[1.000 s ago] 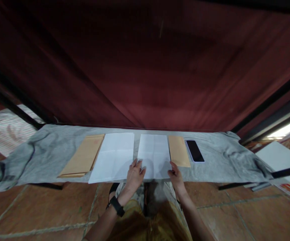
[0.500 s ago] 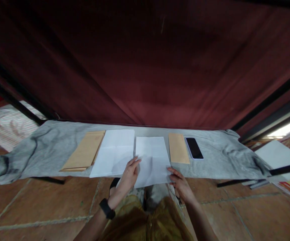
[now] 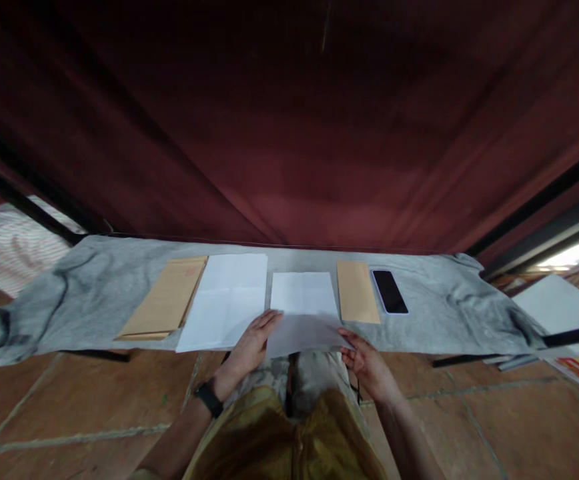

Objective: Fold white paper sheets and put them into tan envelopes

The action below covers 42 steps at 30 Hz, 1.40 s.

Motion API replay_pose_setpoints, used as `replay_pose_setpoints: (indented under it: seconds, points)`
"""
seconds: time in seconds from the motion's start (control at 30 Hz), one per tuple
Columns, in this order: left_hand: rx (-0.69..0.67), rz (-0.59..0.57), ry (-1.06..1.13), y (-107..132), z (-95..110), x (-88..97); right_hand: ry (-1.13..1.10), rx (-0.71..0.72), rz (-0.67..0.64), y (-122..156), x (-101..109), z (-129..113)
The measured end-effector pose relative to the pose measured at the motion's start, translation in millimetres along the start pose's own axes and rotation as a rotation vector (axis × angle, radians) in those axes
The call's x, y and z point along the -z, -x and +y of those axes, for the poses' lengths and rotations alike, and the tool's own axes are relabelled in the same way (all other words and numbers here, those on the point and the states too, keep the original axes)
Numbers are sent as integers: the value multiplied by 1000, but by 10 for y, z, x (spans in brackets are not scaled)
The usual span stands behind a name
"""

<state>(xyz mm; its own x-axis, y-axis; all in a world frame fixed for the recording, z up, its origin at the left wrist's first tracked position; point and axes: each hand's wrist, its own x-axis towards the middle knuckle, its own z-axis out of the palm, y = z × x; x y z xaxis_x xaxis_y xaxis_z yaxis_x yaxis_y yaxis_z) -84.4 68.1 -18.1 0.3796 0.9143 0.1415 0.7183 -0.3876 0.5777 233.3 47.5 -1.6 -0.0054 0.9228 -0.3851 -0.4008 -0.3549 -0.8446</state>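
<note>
In the head view a white sheet of paper (image 3: 303, 292) lies in front of me, its near part bent up and shaded grey. My left hand (image 3: 253, 341) is closed at the sheet's left edge, fingers together, thumb hidden. At the right edge, my right hand (image 3: 363, 357) pinches the raised part between thumb and fingers. A stack of white paper (image 3: 229, 293) with a faint crease lies left of my left hand. Beyond that are several brown envelopes (image 3: 167, 293). One smaller brown envelope (image 3: 357, 290) lies right of the sheet, beside a phone (image 3: 390, 292) with a dark screen.
Grey cloth (image 3: 449, 313) covers the narrow bench. A dark red fabric panel (image 3: 289, 167) rises behind it. Black metal bars (image 3: 544, 200) slant down on both sides. A striped cloth (image 3: 14, 247) hangs at the left; a white board (image 3: 564, 303) and printed packaging lie at the right.
The near part of the sheet has been lifted and bent away from me, with both hands at its edges. The stack, envelopes and phone stay in place; the view has shifted slightly.
</note>
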Motion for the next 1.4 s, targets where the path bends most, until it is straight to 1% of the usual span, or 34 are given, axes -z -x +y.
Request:
replay_pose_setpoints:
  seconds: [0.1, 0.2, 0.33, 0.47, 0.57, 0.67, 0.73, 0.83, 0.9, 1.03, 1.17, 1.3, 1.4]
  points:
    - [35, 43, 51, -82, 14, -6, -119, -61, 45, -68, -81, -126]
    - [116, 83, 128, -137, 21, -11, -207, -39, 25, -137, -151, -252]
    - [266, 113, 214, -204, 26, -47, -227, 0, 11, -225, -225, -360]
    - [369, 198, 193, -316, 7, -106, -203, 24, 32, -323, -295, -362]
    - [403, 235, 201, -380, -20, -124, -171, 35, 70, -381, -314, -279]
    - [400, 222, 206, -369, -38, -110, -75, 48, 85, -409, -268, -138]
    - [372, 196, 239, -333, -40, -96, 46, 87, 91, -426, -209, -36]
    - [353, 192, 281, -308, -38, -83, 254, 233, 107, -480, -122, 83]
    - [378, 200, 251, -335, -38, -80, 376, 305, 121, -534, -91, 123]
    - [497, 166, 145, -445, -42, -81, 519, 325, 142, -636, -111, 117]
    - [550, 201, 168, -521, -31, -82, 531, 370, 195, -675, -190, 64]
    - [602, 249, 221, -556, -11, -79, 582, 411, 231, -609, -258, 53]
    - [617, 270, 223, -575, 5, -76, 713, 487, 218, -531, -292, 91]
